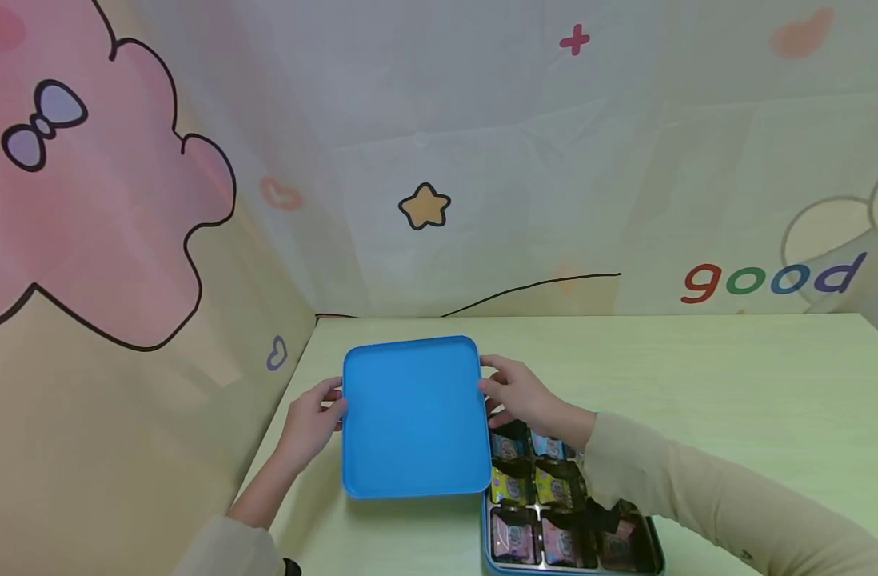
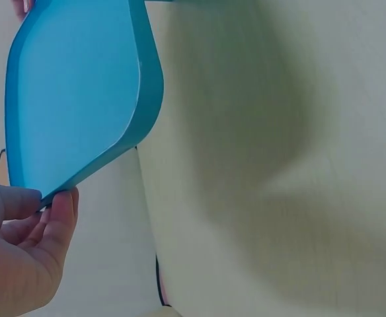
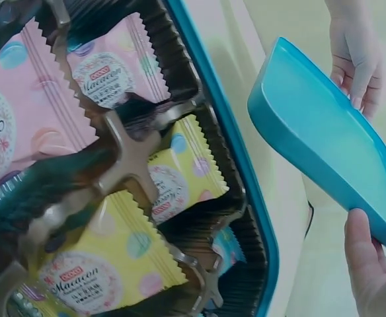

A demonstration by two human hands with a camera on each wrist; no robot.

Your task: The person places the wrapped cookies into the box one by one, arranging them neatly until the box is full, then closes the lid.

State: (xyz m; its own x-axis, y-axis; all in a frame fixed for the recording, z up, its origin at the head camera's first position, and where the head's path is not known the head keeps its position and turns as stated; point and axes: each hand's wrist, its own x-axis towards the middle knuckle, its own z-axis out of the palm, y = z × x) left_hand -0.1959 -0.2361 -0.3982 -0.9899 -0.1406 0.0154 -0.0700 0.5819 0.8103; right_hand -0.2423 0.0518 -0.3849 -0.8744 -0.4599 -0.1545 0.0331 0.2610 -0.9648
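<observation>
A square blue box lid (image 1: 413, 416) is up over the table, its hollow inner side facing me. My left hand (image 1: 313, 420) pinches its left rim between thumb and fingers, as the left wrist view also shows. On the opposite rim, my right hand (image 1: 518, 392) holds the lid the same way. Below my right forearm sits the blue box (image 1: 486, 544) with a dark divided insert. Its compartments hold wrapped macarons: pink packets (image 3: 114, 66), yellow packets (image 3: 107, 257) and blue ones (image 1: 547, 446). The right sleeve hides part of the box.
The pale green table (image 1: 734, 400) reaches back to a printed cloth backdrop (image 1: 504, 160) with a star and the word "good". At the left, a cloth side wall (image 1: 122, 432) stands close to my left arm. The lid casts a shadow (image 2: 259, 132) on the table.
</observation>
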